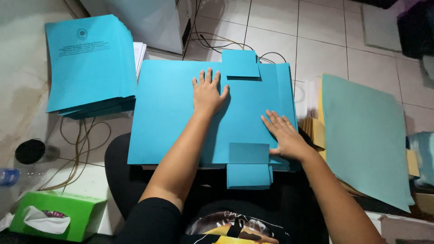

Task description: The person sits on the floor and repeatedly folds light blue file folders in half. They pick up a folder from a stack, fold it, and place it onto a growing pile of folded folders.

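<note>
So the person is sitting on the tiled floor (316,40) with a big blue folder sheet (172,113) spread over the lap, lying on top of a stack of more of the same. Both hands are pressed flat on it. The left hand (209,95) is up near the top middle, fingers (209,77) spread wide, palm down, gripping nothing. The right hand (285,135) sits at the lower right edge, fingers loosely splayed, right beside the small folded-in flap (248,152).

To do this kind of pressing well, it's probably best to keep the upper hand pinning the sheet so it doesn't slide, and run the other hand firmly along the fold line so the crease comes out sharp and square.

Around it: a pile of printed blue covers (90,63) at upper left, a greener sheet (366,135) on the right, and a green tissue box (54,214) at lower left.
</note>
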